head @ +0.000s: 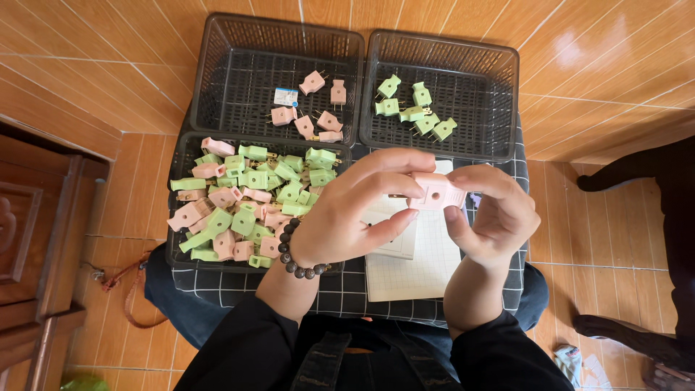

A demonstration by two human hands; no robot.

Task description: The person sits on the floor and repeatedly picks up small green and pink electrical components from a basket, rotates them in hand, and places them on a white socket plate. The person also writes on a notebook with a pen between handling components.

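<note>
head | both hands: left hand (347, 217), right hand (492, 213) grasping pink plug (436, 192) | lengthwise horizontal; prongs leftward

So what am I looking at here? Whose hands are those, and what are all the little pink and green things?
This is one picture from a camera worn on a person's head, looking down at their lap. The left hand and right hand together hold one pink plug in their grip. A checked cushion carries three black baskets: the near basket holds mixed pink and green plugs, the far left basket holds only pink ones, and the far right basket holds only green ones. White paper lies under the hands.
</note>
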